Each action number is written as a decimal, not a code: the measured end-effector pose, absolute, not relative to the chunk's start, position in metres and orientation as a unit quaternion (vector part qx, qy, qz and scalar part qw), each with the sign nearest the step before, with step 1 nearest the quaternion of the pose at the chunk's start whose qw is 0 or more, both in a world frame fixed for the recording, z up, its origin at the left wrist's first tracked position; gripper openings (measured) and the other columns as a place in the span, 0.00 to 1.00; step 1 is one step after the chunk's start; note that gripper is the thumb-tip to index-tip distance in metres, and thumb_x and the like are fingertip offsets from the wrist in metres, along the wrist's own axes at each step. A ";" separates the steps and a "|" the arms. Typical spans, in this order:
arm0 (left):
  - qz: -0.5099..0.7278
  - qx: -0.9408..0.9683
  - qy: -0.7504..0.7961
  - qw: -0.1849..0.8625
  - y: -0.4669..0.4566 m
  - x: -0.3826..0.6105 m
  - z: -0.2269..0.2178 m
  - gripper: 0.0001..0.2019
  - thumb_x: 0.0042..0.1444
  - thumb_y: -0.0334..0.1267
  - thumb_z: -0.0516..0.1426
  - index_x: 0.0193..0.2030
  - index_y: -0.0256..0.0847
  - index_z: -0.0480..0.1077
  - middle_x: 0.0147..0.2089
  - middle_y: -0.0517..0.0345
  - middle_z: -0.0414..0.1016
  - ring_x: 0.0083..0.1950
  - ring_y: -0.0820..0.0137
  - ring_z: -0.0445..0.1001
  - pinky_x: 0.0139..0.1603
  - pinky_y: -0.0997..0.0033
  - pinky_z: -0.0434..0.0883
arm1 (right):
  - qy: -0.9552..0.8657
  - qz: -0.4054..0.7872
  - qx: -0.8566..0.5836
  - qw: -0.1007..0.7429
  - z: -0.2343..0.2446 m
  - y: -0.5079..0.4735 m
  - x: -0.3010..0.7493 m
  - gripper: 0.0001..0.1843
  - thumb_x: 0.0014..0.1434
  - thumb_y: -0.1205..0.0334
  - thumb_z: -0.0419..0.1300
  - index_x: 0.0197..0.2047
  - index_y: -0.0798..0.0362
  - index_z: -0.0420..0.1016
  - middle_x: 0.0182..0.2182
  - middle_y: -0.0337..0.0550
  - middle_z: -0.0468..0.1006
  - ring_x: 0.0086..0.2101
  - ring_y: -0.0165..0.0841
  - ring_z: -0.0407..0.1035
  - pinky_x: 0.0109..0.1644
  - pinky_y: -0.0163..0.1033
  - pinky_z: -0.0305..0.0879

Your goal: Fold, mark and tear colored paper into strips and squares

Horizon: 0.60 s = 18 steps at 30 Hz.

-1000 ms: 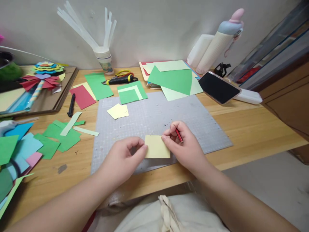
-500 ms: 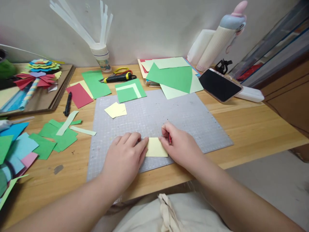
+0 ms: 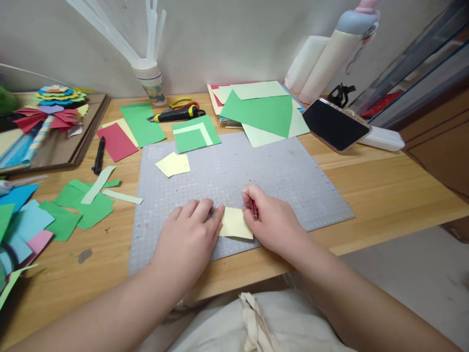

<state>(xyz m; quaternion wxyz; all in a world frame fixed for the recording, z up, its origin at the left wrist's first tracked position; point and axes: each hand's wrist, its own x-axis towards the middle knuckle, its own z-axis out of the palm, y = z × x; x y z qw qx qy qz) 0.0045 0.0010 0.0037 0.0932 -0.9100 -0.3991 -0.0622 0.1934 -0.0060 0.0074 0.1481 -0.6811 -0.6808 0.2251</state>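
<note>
A small pale yellow paper (image 3: 236, 224) lies near the front of the grey cutting mat (image 3: 252, 168). My left hand (image 3: 188, 234) rests palm down on the mat, its thumb and forefinger pressed together at the paper's left edge. On the opposite side, my right hand (image 3: 273, 220) is closed around a slim red-and-black pencil (image 3: 254, 209), most of which the fingers hide. Its fingertips also touch the paper's right edge, and the sheet bows slightly. Farther back on the mat are yellow paper scraps (image 3: 173, 164).
Green offcuts (image 3: 86, 205) and a black pen (image 3: 98, 155) lie to the left. Behind the mat are a black-and-yellow utility knife (image 3: 176, 115), stacked coloured paper (image 3: 260, 115) and a cup of white sticks (image 3: 151, 80). A phone (image 3: 335, 124) leans at the right.
The yellow paper has gone from flat to slightly bowed and tilted between my hands. Both hands stay almost in place; the whole view has shifted a little.
</note>
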 end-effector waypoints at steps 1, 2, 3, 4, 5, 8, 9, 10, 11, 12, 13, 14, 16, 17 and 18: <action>-0.064 -0.910 -0.400 0.092 0.001 0.004 0.003 0.13 0.61 0.35 0.55 0.51 0.42 0.74 0.42 0.54 0.74 0.40 0.61 0.70 0.35 0.60 0.67 | -0.674 0.231 -0.685 0.153 0.008 -0.007 0.194 0.06 0.56 0.68 0.53 0.37 0.47 0.59 0.23 0.31 0.70 0.23 0.30 0.62 0.28 0.35 0.50; -0.068 -0.910 -0.400 0.088 0.001 0.004 0.003 0.13 0.62 0.35 0.55 0.51 0.42 0.74 0.42 0.53 0.74 0.40 0.61 0.70 0.35 0.61 0.67 | -0.663 0.240 -0.690 0.163 0.008 -0.008 0.194 0.05 0.58 0.66 0.53 0.36 0.47 0.59 0.24 0.31 0.70 0.24 0.30 0.63 0.28 0.35 0.50; -0.074 -0.909 -0.402 0.084 0.001 0.004 0.002 0.13 0.62 0.35 0.54 0.51 0.42 0.74 0.43 0.53 0.74 0.41 0.61 0.70 0.35 0.61 0.67 | -0.650 0.255 -0.694 0.178 0.008 -0.009 0.195 0.04 0.59 0.63 0.53 0.36 0.47 0.58 0.24 0.31 0.70 0.24 0.30 0.63 0.28 0.35 0.51; -0.082 -0.907 -0.404 0.079 0.001 0.003 0.001 0.13 0.62 0.36 0.54 0.51 0.42 0.74 0.43 0.53 0.74 0.41 0.61 0.70 0.35 0.61 0.67 | -0.635 0.273 -0.695 0.196 0.008 -0.011 0.195 0.05 0.59 0.60 0.54 0.36 0.47 0.58 0.25 0.31 0.70 0.24 0.30 0.63 0.28 0.35 0.53; -0.091 -0.906 -0.407 0.073 0.001 0.003 0.000 0.13 0.63 0.36 0.53 0.51 0.43 0.74 0.44 0.53 0.74 0.41 0.61 0.70 0.35 0.61 0.67 | -0.621 0.293 -0.694 0.216 0.007 -0.014 0.195 0.07 0.60 0.57 0.54 0.36 0.47 0.57 0.25 0.31 0.69 0.24 0.30 0.64 0.28 0.35 0.54; -0.103 -0.901 -0.418 0.050 0.002 0.002 0.000 0.13 0.64 0.37 0.52 0.50 0.44 0.74 0.43 0.53 0.74 0.41 0.61 0.71 0.36 0.61 0.68 | -0.587 0.326 -0.690 0.268 0.002 -0.023 0.194 0.09 0.58 0.56 0.56 0.36 0.46 0.57 0.25 0.30 0.68 0.24 0.30 0.64 0.28 0.35 0.57; -0.102 -0.901 -0.420 0.044 0.001 0.001 0.001 0.13 0.64 0.37 0.51 0.50 0.44 0.74 0.43 0.53 0.75 0.41 0.61 0.71 0.37 0.61 0.68 | -0.580 0.327 -0.691 0.281 0.001 -0.025 0.193 0.09 0.58 0.57 0.56 0.35 0.46 0.57 0.25 0.30 0.67 0.24 0.30 0.64 0.28 0.35 0.57; -0.100 -0.902 -0.419 0.041 0.000 0.001 0.003 0.13 0.64 0.37 0.51 0.50 0.43 0.74 0.43 0.53 0.75 0.41 0.61 0.72 0.38 0.60 0.68 | -0.577 0.322 -0.692 0.291 -0.001 -0.028 0.193 0.08 0.58 0.58 0.56 0.35 0.46 0.57 0.24 0.30 0.66 0.24 0.30 0.64 0.28 0.35 0.57; -0.097 -0.903 -0.416 0.040 -0.001 0.001 0.005 0.14 0.64 0.37 0.50 0.51 0.42 0.73 0.44 0.53 0.76 0.42 0.61 0.72 0.39 0.60 0.68 | -0.577 0.316 -0.692 0.298 -0.003 -0.029 0.192 0.08 0.58 0.60 0.56 0.35 0.46 0.57 0.24 0.30 0.66 0.24 0.30 0.64 0.28 0.35 0.57; -0.092 -0.905 -0.412 0.041 -0.004 0.000 0.008 0.14 0.65 0.36 0.50 0.52 0.41 0.73 0.44 0.53 0.76 0.42 0.61 0.73 0.39 0.59 0.68 | -0.580 0.307 -0.690 0.304 -0.004 -0.030 0.191 0.07 0.57 0.61 0.55 0.34 0.47 0.57 0.23 0.30 0.65 0.24 0.30 0.63 0.28 0.35 0.56; -0.087 -0.908 -0.408 0.044 -0.007 -0.001 0.011 0.15 0.65 0.36 0.49 0.54 0.40 0.72 0.45 0.52 0.77 0.43 0.61 0.73 0.40 0.59 0.68 | -0.588 0.299 -0.687 0.306 -0.005 -0.031 0.190 0.07 0.57 0.63 0.55 0.34 0.47 0.57 0.23 0.30 0.65 0.24 0.30 0.63 0.28 0.35 0.56; -0.081 -0.910 -0.405 0.046 -0.010 -0.002 0.013 0.16 0.65 0.36 0.49 0.55 0.40 0.71 0.46 0.52 0.77 0.45 0.60 0.73 0.41 0.58 0.68 | -0.597 0.290 -0.683 0.306 -0.005 -0.032 0.190 0.07 0.57 0.64 0.55 0.34 0.47 0.57 0.23 0.31 0.65 0.24 0.30 0.62 0.29 0.36 0.56; -0.066 -0.914 -0.397 0.050 -0.017 -0.004 0.016 0.17 0.65 0.38 0.50 0.57 0.40 0.70 0.51 0.52 0.77 0.48 0.59 0.73 0.43 0.57 0.68 | -0.614 0.272 -0.675 0.305 -0.006 -0.032 0.189 0.07 0.57 0.65 0.54 0.33 0.48 0.57 0.22 0.31 0.64 0.24 0.30 0.61 0.29 0.36 0.55; -0.059 -0.916 -0.394 0.053 -0.021 -0.005 0.016 0.18 0.64 0.40 0.51 0.58 0.39 0.69 0.54 0.52 0.76 0.51 0.58 0.73 0.45 0.56 0.68 | -0.621 0.264 -0.673 0.303 -0.007 -0.032 0.189 0.06 0.58 0.65 0.54 0.33 0.48 0.57 0.22 0.31 0.64 0.23 0.30 0.61 0.29 0.36 0.55; -0.054 -0.917 -0.392 0.055 -0.025 -0.005 0.015 0.19 0.64 0.41 0.52 0.59 0.39 0.69 0.57 0.52 0.74 0.54 0.57 0.72 0.48 0.55 0.67 | -0.625 0.258 -0.672 0.301 -0.007 -0.032 0.189 0.06 0.58 0.65 0.54 0.33 0.48 0.57 0.22 0.31 0.64 0.24 0.30 0.61 0.30 0.36 0.55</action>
